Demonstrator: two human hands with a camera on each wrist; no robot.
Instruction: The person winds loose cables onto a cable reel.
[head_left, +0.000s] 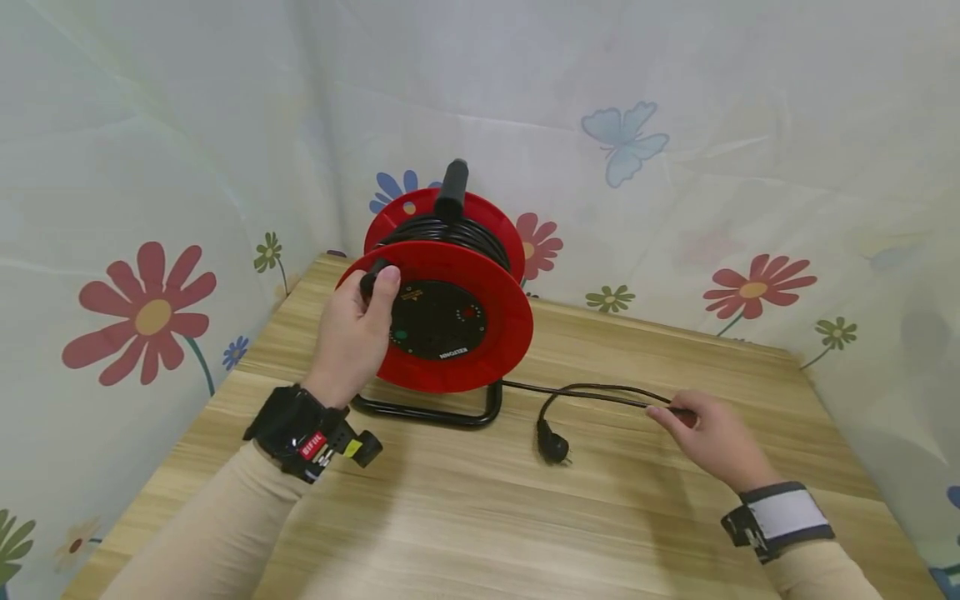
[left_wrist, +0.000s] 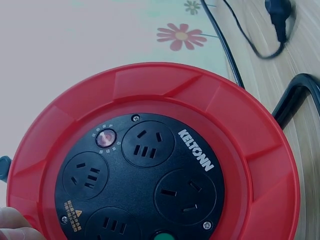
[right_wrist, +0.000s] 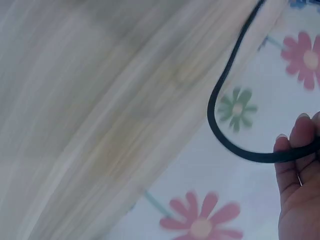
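While the left hand curls round the knob of the red reel, the right hand pinches the black cord. The plug lies between them.

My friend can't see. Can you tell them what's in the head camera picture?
A person's left hand grips a black knob on a red cable reel, while the right hand holds its black cord. The reel stands on a wooden table, the cord's plug lying nearby, with a flowered backdrop behind.
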